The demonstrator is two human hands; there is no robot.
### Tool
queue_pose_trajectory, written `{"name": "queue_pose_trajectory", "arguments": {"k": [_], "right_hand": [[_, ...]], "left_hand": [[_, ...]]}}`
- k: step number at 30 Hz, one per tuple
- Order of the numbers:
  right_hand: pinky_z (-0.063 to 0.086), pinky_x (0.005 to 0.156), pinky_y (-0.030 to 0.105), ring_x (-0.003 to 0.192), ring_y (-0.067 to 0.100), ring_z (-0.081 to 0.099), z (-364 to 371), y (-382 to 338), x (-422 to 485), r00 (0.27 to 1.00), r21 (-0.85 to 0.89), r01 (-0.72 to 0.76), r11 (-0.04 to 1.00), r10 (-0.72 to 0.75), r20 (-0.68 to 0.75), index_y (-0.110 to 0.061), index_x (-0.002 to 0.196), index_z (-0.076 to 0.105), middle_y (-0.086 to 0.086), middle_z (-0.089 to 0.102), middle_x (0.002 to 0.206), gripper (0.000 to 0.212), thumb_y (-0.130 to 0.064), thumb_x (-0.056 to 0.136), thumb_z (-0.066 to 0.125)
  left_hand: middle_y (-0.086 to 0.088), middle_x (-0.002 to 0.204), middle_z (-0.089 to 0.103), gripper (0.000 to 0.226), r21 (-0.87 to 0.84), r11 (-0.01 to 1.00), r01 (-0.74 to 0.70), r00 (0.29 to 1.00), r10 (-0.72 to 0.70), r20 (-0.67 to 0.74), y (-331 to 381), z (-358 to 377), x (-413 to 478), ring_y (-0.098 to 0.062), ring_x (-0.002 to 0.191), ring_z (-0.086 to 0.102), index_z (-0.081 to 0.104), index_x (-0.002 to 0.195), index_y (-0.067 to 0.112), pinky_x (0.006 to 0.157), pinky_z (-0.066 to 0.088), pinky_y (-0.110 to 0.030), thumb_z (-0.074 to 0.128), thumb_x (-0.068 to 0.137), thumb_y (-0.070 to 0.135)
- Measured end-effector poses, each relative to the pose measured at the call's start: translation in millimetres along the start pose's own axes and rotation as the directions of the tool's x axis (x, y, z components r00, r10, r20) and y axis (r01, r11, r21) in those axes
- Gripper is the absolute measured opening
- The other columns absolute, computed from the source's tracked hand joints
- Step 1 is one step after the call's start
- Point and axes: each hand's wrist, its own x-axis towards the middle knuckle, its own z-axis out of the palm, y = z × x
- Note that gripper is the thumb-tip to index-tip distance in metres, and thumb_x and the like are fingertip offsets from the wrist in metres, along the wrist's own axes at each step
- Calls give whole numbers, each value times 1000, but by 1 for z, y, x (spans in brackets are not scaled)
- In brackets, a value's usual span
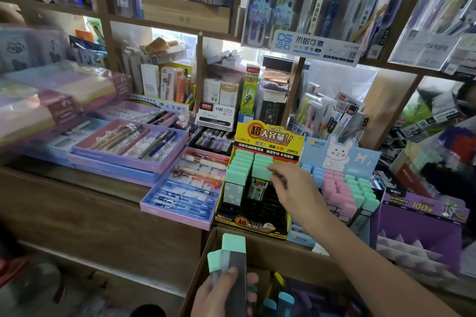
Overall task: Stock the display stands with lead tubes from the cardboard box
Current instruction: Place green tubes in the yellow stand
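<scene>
Yellow display stand (257,224) looks about half stocked, right-side slots bare. Right hand (291,188) fingers (273,170) pinch a mint-capped lead tube (261,174) in the second column. Left hand (219,293) grips two spare tubes (233,260) over the cardboard box (283,257).

Mint-green caps (262,166) top grey lead tubes (235,280); yellow-and-black display stand (268,136); pink, blue, green caps (342,185) beside it.

A wooden counter (110,185) carries a row of goods. At the left sit stacked lilac pen boxes (116,165), then a pink-rimmed pen tray (164,210), a yellow-and-black display stand (253,224), a bunny-printed display stand (340,154) just beside it, and a purple display box (422,229) at the right.
</scene>
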Motion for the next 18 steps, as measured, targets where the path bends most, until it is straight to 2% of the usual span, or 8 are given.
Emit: {"name": "queue_pose_trajectory", "arguments": {"k": [3,6,9,12,14,18], "right_hand": [[52,95,31,101,12,62,-3,0,-1,999,10,-17,1000,16,30,-17,132,68,-3,66,115,31,-17,102,60],[48,78,12,81,4,58,-6,-5,-8,997,133,-73,988,73,8,-21,132,65,-10,62,99,34,-13,99,64],[52,68,13,73,7,63,-9,-12,-22,986,335,-161,928,165,19,-30,109,68,-7,67,86,22,-12,97,68],[51,53,19,60,10,68,-12,-20,-38,971,481,-232,846,172,167,-28,96,72,-2,75,83,13,-18,99,66],[49,49,21,56,11,67,-12,-23,-48,952,521,-273,809,149,268,-24,100,74,-4,77,87,11,-22,102,63],[48,46,21,57,12,68,-7,-24,-66,894,497,-316,808,79,440,-23,109,73,-3,77,95,16,-32,102,62]], "left_hand": [[-27,93,76,16,-18,1000,-20,1000,20,-5,-2,2,-1,-35,65,69,66,107,6,63,52,-39,53,100,11],[-25,95,76,17,-30,998,-47,999,47,-1,-4,5,-3,-34,66,73,68,108,8,60,56,-39,57,97,13],[-24,96,77,25,-29,996,-81,997,81,-1,-8,5,-2,-33,70,75,68,112,4,60,58,-38,63,91,16],[-23,96,77,41,-28,994,-105,995,105,-4,-12,6,-2,-33,74,77,70,111,2,55,60,-35,71,77,24],[-23,97,77,47,-28,993,-115,993,115,-8,-14,6,-2,-35,79,77,70,111,2,55,61,-33,73,71,26],[-24,97,76,52,3,995,-97,995,97,10,-17,5,1,-36,82,77,69,113,-1,57,61,-34,76,68,26]]}}
